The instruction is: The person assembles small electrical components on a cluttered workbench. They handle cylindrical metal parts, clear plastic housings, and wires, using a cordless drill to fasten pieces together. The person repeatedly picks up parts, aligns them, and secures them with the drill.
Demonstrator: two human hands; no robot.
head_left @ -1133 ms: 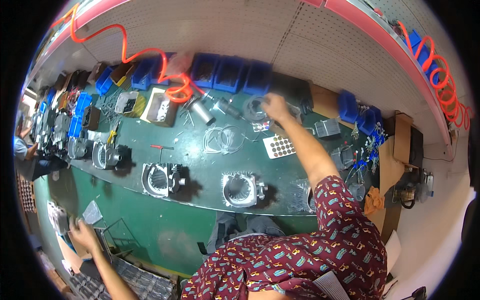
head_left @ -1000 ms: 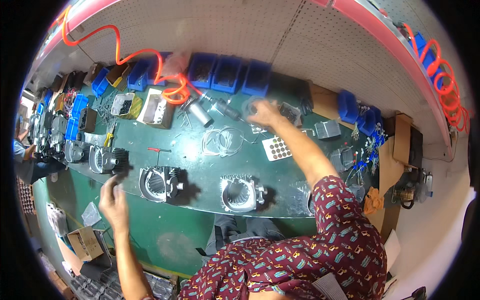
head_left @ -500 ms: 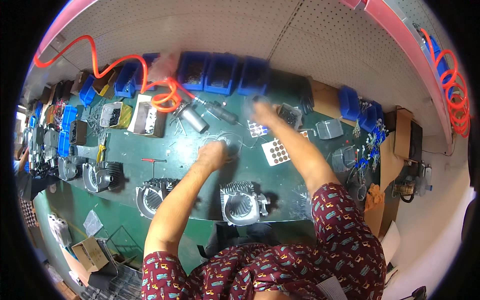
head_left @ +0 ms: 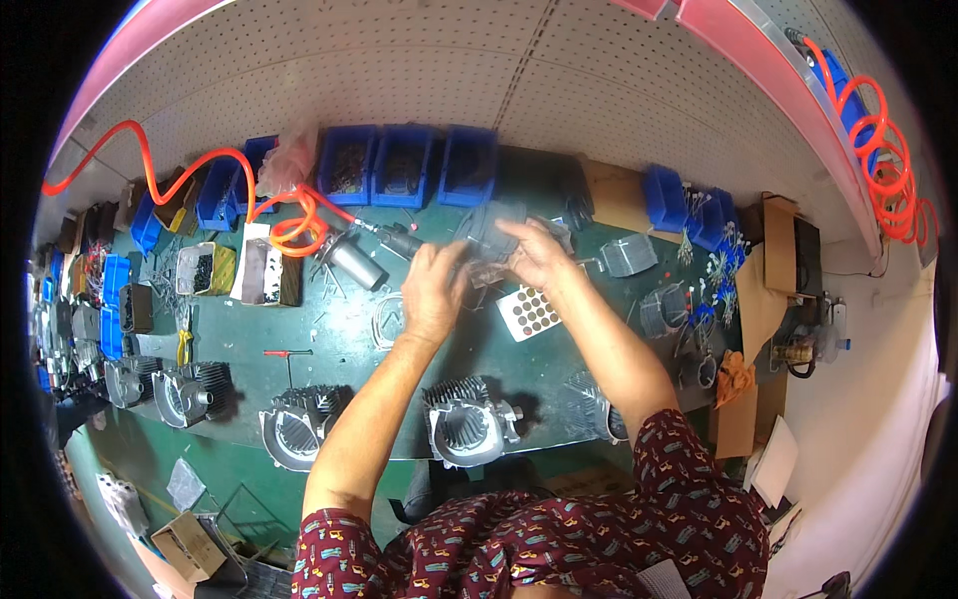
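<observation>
My right hand (head_left: 539, 256) is closed on a dark grey, see-through boxy thing (head_left: 487, 232), its thumb on top. Beside it, my left hand (head_left: 433, 295) has its fingers drawn together at the thing's lower left; what they pinch is hidden. Just below the hands lies a white sheet with round brown stickers (head_left: 530, 312). A thin coil of clear wire or tube (head_left: 387, 321) rests left of my left hand. Nearer the table's front edge stands a finned metal housing (head_left: 469, 424), with a second finned housing (head_left: 299, 429) on its left.
Blue bins (head_left: 403, 165) line the back. A power screwdriver (head_left: 399, 242) and a metal cylinder (head_left: 354, 262) lie left of my hands, under a coiled orange hose (head_left: 299, 235). Clear-wrapped parts (head_left: 627, 256) sit at right. A red-handled T-shaped tool (head_left: 288, 353) lies front left.
My left hand has left the wire coil and come over to the right hand. The right hand holds the grey thing nearer the left one. The whole view has shifted slightly.
</observation>
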